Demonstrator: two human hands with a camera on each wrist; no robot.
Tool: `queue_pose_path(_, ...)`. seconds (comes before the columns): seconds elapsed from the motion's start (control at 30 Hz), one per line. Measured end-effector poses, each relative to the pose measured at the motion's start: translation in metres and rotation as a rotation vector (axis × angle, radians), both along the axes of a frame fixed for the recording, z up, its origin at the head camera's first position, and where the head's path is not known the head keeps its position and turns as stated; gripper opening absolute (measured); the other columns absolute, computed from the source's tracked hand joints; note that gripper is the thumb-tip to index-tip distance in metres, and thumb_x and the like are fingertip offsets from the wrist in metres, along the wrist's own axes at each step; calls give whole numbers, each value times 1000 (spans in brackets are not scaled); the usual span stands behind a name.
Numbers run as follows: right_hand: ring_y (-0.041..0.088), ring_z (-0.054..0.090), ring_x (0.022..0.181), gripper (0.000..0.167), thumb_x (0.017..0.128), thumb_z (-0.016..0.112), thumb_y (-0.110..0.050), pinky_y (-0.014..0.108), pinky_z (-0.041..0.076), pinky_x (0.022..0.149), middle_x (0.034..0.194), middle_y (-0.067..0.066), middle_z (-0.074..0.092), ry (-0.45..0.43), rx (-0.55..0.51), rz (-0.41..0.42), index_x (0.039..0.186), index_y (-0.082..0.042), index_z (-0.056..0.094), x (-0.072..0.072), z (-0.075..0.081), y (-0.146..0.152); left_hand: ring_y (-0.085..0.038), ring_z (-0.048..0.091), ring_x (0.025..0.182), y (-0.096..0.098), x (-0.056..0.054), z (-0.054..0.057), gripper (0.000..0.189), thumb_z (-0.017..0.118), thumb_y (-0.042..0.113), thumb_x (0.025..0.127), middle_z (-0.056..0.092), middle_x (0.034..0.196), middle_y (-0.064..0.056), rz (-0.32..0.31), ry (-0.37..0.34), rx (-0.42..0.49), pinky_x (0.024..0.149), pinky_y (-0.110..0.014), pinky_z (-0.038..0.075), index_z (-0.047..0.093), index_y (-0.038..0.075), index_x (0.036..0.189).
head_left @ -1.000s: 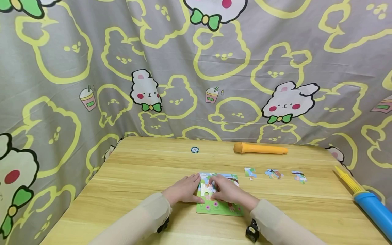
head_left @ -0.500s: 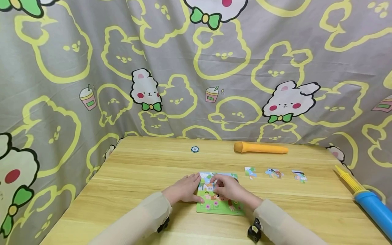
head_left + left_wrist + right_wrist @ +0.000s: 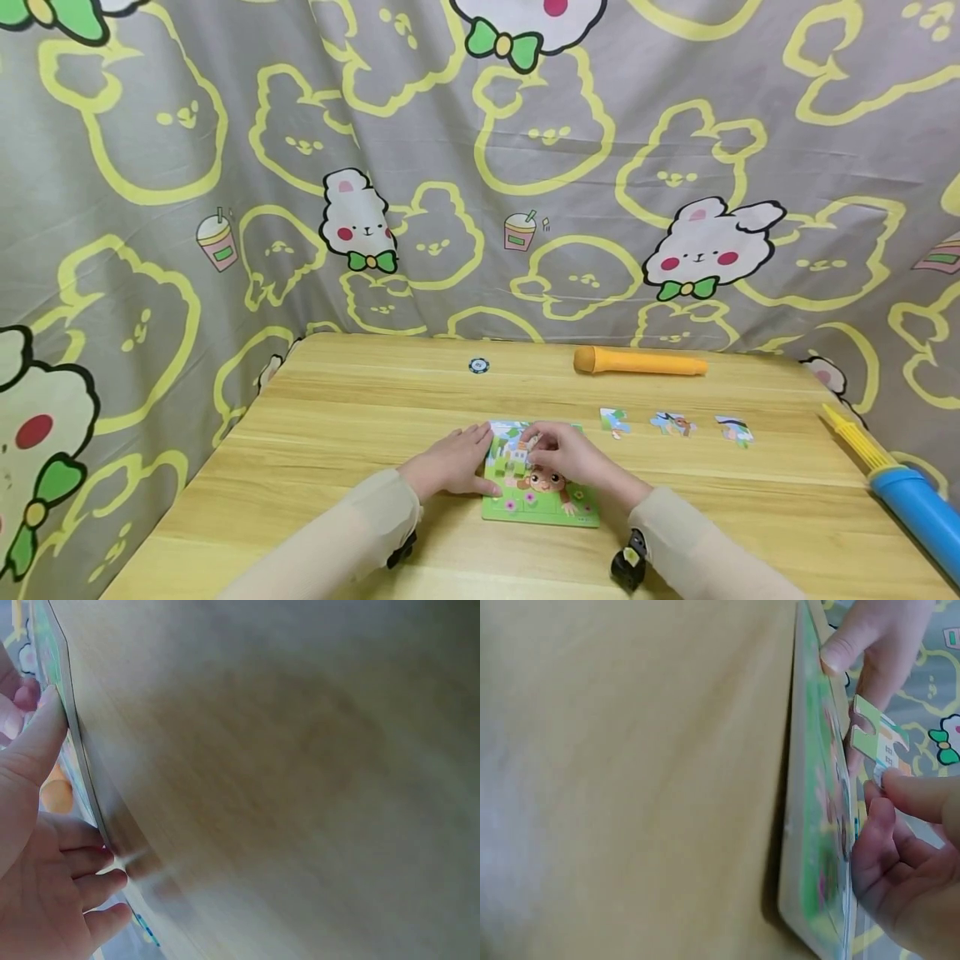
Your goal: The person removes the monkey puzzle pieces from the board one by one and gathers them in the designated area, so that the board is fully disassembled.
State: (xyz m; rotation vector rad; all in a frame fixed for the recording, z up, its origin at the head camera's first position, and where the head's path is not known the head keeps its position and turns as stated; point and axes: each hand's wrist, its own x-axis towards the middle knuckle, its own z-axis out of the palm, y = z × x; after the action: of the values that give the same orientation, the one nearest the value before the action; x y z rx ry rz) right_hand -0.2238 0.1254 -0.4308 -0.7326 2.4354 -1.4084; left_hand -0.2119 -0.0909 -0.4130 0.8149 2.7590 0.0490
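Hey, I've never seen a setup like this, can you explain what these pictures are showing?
There's no machine: these are a person's left hand and right hand. The wide picture comes from a camera worn on the head; the two close ones come from wrist cameras. On the wooden table lie a jigsaw puzzle board, three loose puzzle pieces, a poker chip, an orange microphone-shaped object and a blue tube with a yellow nozzle. The left hand touches the board's left edge; the right hand pinches another puzzle piece above the board.

table [image 3: 360, 392] | puzzle board [image 3: 540, 516] | three pieces [image 3: 672, 424] | chip [image 3: 478, 366] | orange rod [image 3: 645, 362] | blue tube [image 3: 917, 510]
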Motion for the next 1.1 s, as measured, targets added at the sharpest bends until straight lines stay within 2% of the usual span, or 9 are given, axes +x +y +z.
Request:
queue_pose_path(0.13, 22, 55, 63, 18, 89, 60, -8, 29, 47, 49, 78, 7, 61, -14, -8, -29, 107, -6, 62, 0, 4, 11, -27, 23, 135, 0, 1, 1, 91, 56, 60, 80, 23, 149, -13, 1, 1, -4, 108, -39, 22, 29, -1, 142)
queue_pose_path(0.3, 18, 48, 55, 22, 89, 61, -9, 26, 43, 45, 79, 11, 60, -50, -32, -64, 110, -2, 59, 0, 10, 32, -27, 23, 134, 0, 4, 3, 90, 57, 58, 80, 24, 148, -14, -6, 5, -2, 108, -39, 22, 30, -1, 142)
queue_pose_path(0.37, 17, 45, 54, 22, 89, 61, -8, 25, 41, 45, 78, 12, 59, -51, -34, -82, 108, 0, 57, 1, 12, 42, -27, 23, 134, 0, 4, 3, 90, 58, 58, 80, 24, 148, -14, -6, 5, -2, 108, -39, 22, 30, -2, 142)
queue_pose_path(0.53, 21, 51, 62, 20, 86, 64, -8, 26, 46, 49, 78, 7, 60, -16, -8, -163, 100, 4, 56, 3, 13, 66, -28, 22, 135, 0, 3, 3, 90, 57, 58, 80, 24, 148, -14, -2, -1, 3, 108, -39, 22, 30, -2, 142)
queue_pose_path(0.7, 20, 52, 63, 19, 86, 65, -13, 27, 48, 51, 77, 8, 59, -11, 11, -217, 94, 3, 58, 8, 12, 93, -28, 22, 135, 0, 3, 4, 90, 57, 57, 81, 23, 148, -15, -3, -5, 7, 108, -39, 22, 30, -2, 142)
queue_pose_path(0.97, 9, 46, 54, 14, 87, 64, -12, 23, 43, 47, 70, 8, 57, 8, 83, -201, 86, 2, 61, 17, 11, 133, -28, 23, 134, 1, 5, 5, 89, 59, 57, 80, 25, 148, -15, -3, 0, 10, 108, -38, 23, 31, -2, 141)
queue_pose_path(1.1, 9, 48, 57, 13, 86, 64, -11, 23, 46, 49, 73, 6, 59, -44, 109, -184, 86, 2, 63, 21, 7, 144, -28, 23, 134, 0, 5, 4, 89, 58, 57, 80, 25, 148, -14, -3, 0, 1, 108, -38, 23, 31, -2, 141)
